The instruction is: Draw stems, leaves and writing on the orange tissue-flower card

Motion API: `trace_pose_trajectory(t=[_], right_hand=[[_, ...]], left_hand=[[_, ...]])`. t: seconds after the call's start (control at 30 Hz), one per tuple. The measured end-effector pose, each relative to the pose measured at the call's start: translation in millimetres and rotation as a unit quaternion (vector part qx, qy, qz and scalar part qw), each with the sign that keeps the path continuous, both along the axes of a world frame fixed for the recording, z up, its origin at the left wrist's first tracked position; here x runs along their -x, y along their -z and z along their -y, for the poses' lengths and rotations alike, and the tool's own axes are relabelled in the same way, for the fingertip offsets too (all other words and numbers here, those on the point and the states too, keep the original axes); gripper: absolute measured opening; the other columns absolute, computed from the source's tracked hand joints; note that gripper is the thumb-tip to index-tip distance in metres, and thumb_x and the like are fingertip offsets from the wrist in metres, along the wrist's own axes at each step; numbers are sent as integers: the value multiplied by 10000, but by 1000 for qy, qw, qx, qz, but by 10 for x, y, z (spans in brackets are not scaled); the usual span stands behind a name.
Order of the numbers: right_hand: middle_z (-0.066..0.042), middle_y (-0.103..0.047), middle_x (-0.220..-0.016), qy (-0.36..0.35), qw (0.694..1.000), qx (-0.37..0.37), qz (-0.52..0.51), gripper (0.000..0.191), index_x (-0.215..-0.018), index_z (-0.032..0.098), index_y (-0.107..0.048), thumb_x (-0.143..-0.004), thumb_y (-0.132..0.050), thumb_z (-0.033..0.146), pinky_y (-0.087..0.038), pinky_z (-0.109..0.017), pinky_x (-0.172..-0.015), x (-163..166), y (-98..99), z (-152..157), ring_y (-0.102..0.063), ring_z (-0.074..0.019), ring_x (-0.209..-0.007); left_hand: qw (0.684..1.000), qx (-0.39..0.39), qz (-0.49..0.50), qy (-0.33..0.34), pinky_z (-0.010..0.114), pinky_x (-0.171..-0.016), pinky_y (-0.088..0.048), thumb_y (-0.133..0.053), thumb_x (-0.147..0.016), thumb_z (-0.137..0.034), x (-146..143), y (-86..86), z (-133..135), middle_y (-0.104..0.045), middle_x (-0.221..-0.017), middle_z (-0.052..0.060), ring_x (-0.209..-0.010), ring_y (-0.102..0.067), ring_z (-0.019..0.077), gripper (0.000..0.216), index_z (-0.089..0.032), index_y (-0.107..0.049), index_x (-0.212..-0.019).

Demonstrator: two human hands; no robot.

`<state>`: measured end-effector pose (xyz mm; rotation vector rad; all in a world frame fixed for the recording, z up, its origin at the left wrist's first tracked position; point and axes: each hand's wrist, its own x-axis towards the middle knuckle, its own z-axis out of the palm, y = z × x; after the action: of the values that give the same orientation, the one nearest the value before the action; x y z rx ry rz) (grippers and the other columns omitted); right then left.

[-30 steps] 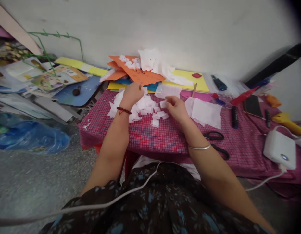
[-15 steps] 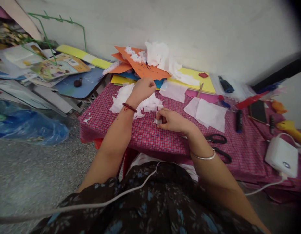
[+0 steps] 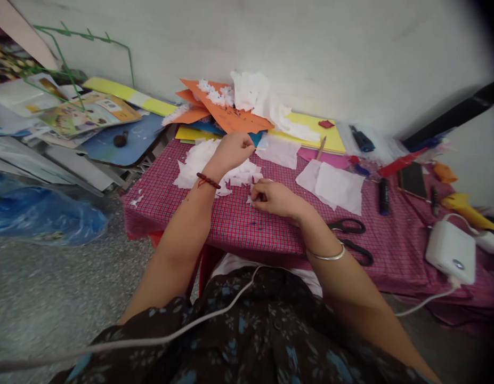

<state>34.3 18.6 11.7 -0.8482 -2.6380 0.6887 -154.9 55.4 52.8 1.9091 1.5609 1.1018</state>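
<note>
My left hand (image 3: pixel 234 150) is closed with its fingers curled, over the far right side of a heap of torn white paper (image 3: pixel 194 162). Whatever its fingertips hold, if anything, is hidden. Close to the table, my right hand (image 3: pixel 275 197) pinches at a small white paper scrap (image 3: pixel 249 199), just off the heap's near right edge. Flat white paper sheets (image 3: pixel 338 186) lie to the right of the right hand, and one more thin sheet (image 3: pixel 279 150) lies beyond it. Black-handled scissors (image 3: pixel 353 226) rest by my right forearm, their blades mostly hidden.
Orange paper (image 3: pixel 239 118) with white shreds stands against the wall. A marker (image 3: pixel 384 197), a white power device (image 3: pixel 450 253) and a pencil (image 3: pixel 321 148) lie to the right on the checked tablecloth (image 3: pixel 247 224). A white cable (image 3: pixel 170 336) crosses my lap.
The view has shifted slightly, moving the scene left. My left hand has gone a little to the right over the heap. The right hand keeps its place, with less white showing under its fingers.
</note>
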Motion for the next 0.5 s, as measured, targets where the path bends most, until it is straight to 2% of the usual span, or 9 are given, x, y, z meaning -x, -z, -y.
trace_pose_trajectory(t=[0.1, 0.2, 0.27, 0.33, 0.43, 0.5], right_hand=[[-13, -625, -749, 19, 999, 30, -20, 134, -680, 200, -599, -732, -594, 77, -402, -300, -700, 19, 23, -13, -548, -153, -711], [14, -586, -622, 102, 979, 140, -109, 136, -654, 199, -563, -749, -581, 104, -390, -289, -624, 12, 15, -58, -510, -126, -594], [32, -554, -556, 191, 932, 222, -214, 125, -674, 205, -539, -785, -585, 172, -384, -273, -559, -14, -18, -100, -487, -113, -520], [50, -533, -515, 272, 864, 275, -323, 123, -709, 215, -524, -805, -597, 242, -375, -251, -504, -52, -61, -151, -469, -102, -466], [80, -497, -482, 343, 780, 296, -432, 164, -717, 223, -509, -779, -648, 285, -359, -218, -465, -112, -101, -233, -442, -82, -430], [91, -476, -476, 360, 753, 296, -465, 195, -701, 224, -503, -760, -675, 294, -355, -211, -460, -139, -102, -276, -429, -74, -425]], left_hand=[[1000, -3, -5, 0, 284, -718, -390, -549, -761, -100, -10, -1, 10, -543, -635, 16, -735, -522, 161, 147, -163, -591, -635], [1000, -2, 12, 14, 271, -671, -397, -560, -784, -118, -28, -18, 30, -563, -631, 15, -688, -521, 142, 147, -158, -611, -651], [998, 6, 48, 40, 254, -615, -401, -560, -840, -177, -47, -37, 50, -580, -629, 15, -635, -521, 123, 178, -159, -617, -672], [992, 26, 97, 74, 235, -554, -397, -533, -908, -255, -74, -53, 71, -591, -622, 14, -574, -518, 102, 251, -165, -607, -686], [979, 71, 147, 126, 213, -497, -389, -495, -962, -310, -146, -47, 91, -598, -605, 15, -504, -505, 75, 333, -170, -578, -671], [971, 97, 152, 154, 206, -486, -391, -497, -971, -297, -220, -21, 102, -609, -615, 17, -490, -503, 66, 324, -169, -583, -686]])
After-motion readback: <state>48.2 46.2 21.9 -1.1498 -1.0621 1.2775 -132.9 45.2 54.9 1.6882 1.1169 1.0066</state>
